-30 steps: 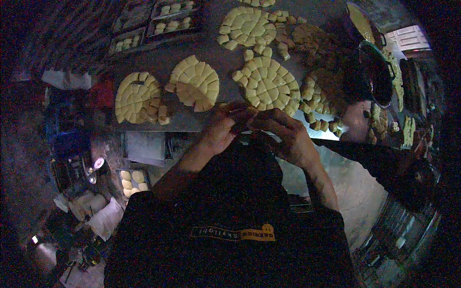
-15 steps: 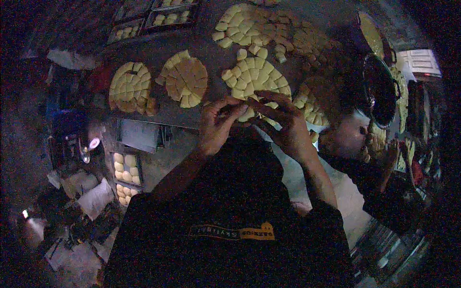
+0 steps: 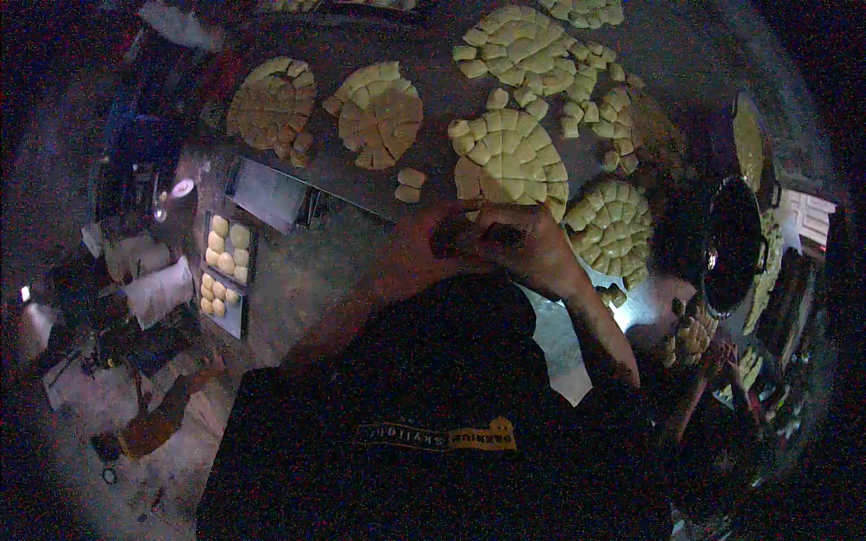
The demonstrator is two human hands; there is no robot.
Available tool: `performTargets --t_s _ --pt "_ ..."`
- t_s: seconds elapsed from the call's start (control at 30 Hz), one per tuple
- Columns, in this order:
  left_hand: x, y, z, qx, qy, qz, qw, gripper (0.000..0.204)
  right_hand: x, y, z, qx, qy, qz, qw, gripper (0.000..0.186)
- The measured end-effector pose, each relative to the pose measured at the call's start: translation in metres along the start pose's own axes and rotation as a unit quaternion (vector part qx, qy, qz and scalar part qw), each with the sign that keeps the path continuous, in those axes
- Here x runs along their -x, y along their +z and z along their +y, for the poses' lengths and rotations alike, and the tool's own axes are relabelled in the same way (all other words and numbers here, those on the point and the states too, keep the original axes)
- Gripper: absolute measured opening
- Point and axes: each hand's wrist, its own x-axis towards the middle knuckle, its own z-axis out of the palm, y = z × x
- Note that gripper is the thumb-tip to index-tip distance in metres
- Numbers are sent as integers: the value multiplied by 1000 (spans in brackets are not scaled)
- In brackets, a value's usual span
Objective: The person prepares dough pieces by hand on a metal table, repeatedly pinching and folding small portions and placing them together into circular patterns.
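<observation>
My left hand and my right hand meet in front of my chest, at the near edge of the dark table. Both have curled fingers with their tips together. A small pale piece of dough shows between the fingertips, mostly covered by them. Just beyond lies a flat round of dough cut into many pieces. Two loose dough pieces sit on the table to the left of my hands. To the right is another cut round. Shadow hides much of the palms.
More cut rounds lie far off and at left. Trays of dough balls stand lower left, near a metal sheet. A large black pan is at right. Other people's arms show at lower left and right.
My hands have drawn closer together, with fingers more curled. The view has shifted. Two dough pieces by my left hand now show, and another person's arm has come in at lower left.
</observation>
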Motion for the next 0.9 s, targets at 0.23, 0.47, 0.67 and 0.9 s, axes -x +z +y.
performTargets --t_s 0.23,0.47,0.67,0.9 --pt "16 -21 -93 -48 -152 56 986 46 -9 46 -25 259 -107 5 960 29" --pt "18 -38 -115 113 -109 172 973 44 -13 102 41 267 -56 -46 961 34" --pt "-15 -75 -79 -238 77 22 968 54 -53 59 51 -41 123 8 992 37" --pt "-69 -105 -94 -371 200 -94 902 75 -38 100 87 153 15 109 982 56"
